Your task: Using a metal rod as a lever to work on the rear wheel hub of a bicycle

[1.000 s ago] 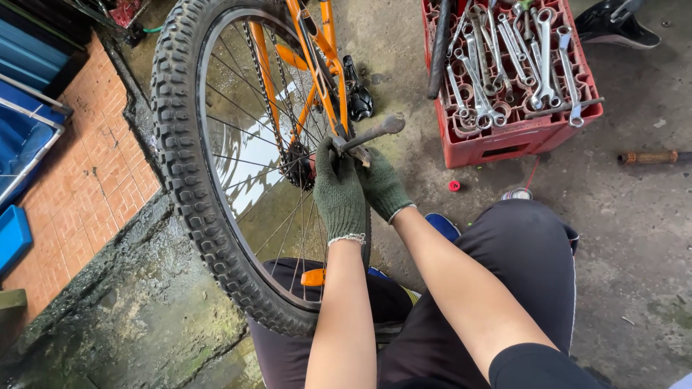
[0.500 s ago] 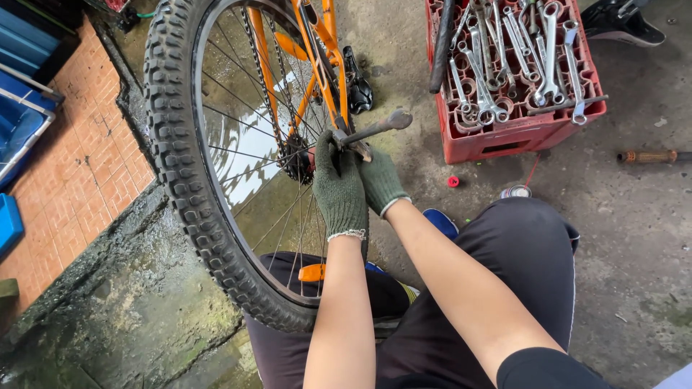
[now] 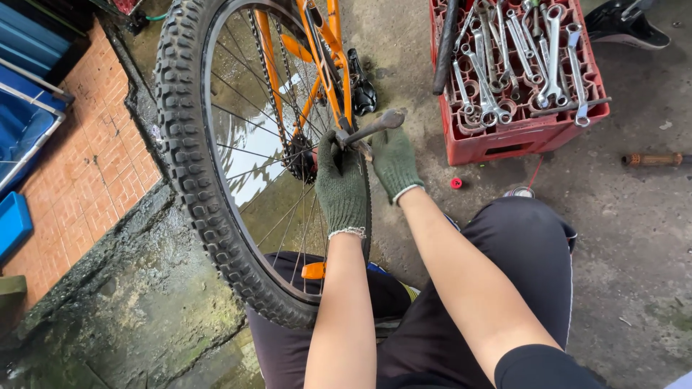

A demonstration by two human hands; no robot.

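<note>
A bicycle wheel with a knobby black tyre (image 3: 189, 151) stands upright in an orange frame (image 3: 329, 50), close in front of me. Both my hands wear dark green knit gloves. My left hand (image 3: 341, 184) is at the wheel's hub, gripping the lower end of a grey metal tool (image 3: 376, 125) near the axle. Just to the right, my right hand (image 3: 394, 162) is closed around the same tool, whose handle sticks out up and to the right. The sprocket cluster (image 3: 301, 160) is partly hidden behind my left hand.
A red plastic crate (image 3: 520, 133) full of several wrenches sits at the upper right on wet concrete. A small red cap (image 3: 455, 183) lies by my knee, a wooden-handled tool (image 3: 652, 159) at far right. Brick paving (image 3: 79, 173) and blue containers (image 3: 21, 115) are at left.
My view has shifted slightly, and both hands have stayed on the tool at the hub, with its handle tilted a little differently.
</note>
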